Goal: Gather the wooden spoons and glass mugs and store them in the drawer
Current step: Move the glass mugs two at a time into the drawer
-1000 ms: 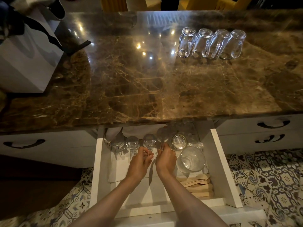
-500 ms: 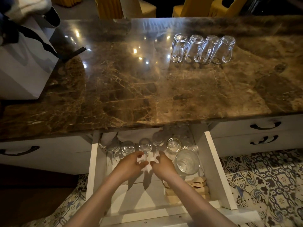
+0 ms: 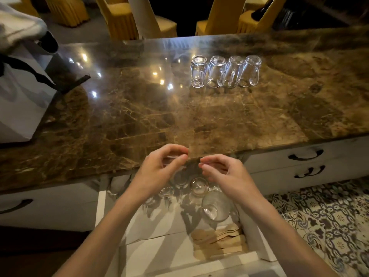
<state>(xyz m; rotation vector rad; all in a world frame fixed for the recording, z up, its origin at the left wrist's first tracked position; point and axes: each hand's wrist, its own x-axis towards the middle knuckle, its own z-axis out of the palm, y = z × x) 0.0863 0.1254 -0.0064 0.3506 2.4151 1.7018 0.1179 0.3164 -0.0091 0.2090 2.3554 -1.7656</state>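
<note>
Several glass mugs (image 3: 225, 71) stand upside down in a row on the far right part of the brown marble counter (image 3: 139, 108). Below its front edge a white drawer (image 3: 100, 206) is pulled out. Inside it lie more glass mugs (image 3: 215, 206) and, at the front right, a pile of wooden spoons (image 3: 217, 239). My left hand (image 3: 159, 170) and my right hand (image 3: 225, 174) hover side by side above the drawer at the counter's edge, fingers loosely curled, holding nothing.
A white paper bag (image 3: 20, 100) with black handles stands on the counter's left end. Closed drawers with black handles (image 3: 305, 156) flank the open one. Yellow-covered chairs (image 3: 123, 19) stand behind the counter. Patterned tiles (image 3: 329, 220) cover the floor.
Both hands have risen out of the drawer, away from the mugs inside, up to the counter's front edge. The view has tilted upward.
</note>
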